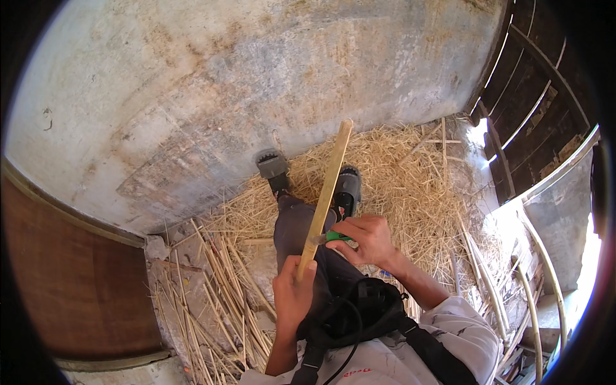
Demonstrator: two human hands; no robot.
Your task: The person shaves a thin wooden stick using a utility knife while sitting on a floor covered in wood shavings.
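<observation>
A long, flat yellowish bamboo strip (330, 183) slants up and away over my legs. Its lower end is gripped in my left hand (294, 292), the thumb lying along it. My right hand (366, 239) is closed round the green handle of a knife (337, 237). The knife's short blade meets the strip just above my left hand; how deep it sits in the strip cannot be made out.
Straw-like shavings (410, 192) cover the floor around my dark shoes (273, 163). Thin split sticks (218, 295) lie in a pile at the left, beside a brown panel (77, 276). A stained wall (276, 77) rises ahead; dark boards (526, 96) and long poles (529, 308) stand at the right.
</observation>
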